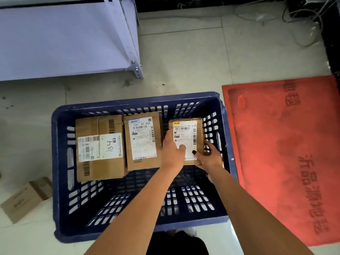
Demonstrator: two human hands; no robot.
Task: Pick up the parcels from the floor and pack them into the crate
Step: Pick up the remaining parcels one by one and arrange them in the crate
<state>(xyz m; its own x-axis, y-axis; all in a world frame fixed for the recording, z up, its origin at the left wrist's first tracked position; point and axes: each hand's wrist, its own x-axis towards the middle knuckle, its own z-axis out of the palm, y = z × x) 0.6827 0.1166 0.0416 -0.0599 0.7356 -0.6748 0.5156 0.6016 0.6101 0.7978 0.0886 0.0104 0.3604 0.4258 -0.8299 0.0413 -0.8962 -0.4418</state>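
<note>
A dark blue slotted crate (55, 144) stands on the floor below me. Three cardboard parcels with white labels lie in its far half: a large one (99, 150) at the left, a middle one (141, 142), and a small one (187, 133) at the right. Both hands are inside the crate on the small parcel. My left hand (173, 151) grips its left edge with the thumb on the label. My right hand (207, 157) holds its near right corner. Another cardboard parcel (25, 197) lies on the floor left of the crate.
A red mat (287, 153) with printed characters covers the floor to the right of the crate. A white metal shelf unit (70, 37) stands at the far left. Cables (303, 21) trail across the tiles at the far right. The crate's near half holds nothing.
</note>
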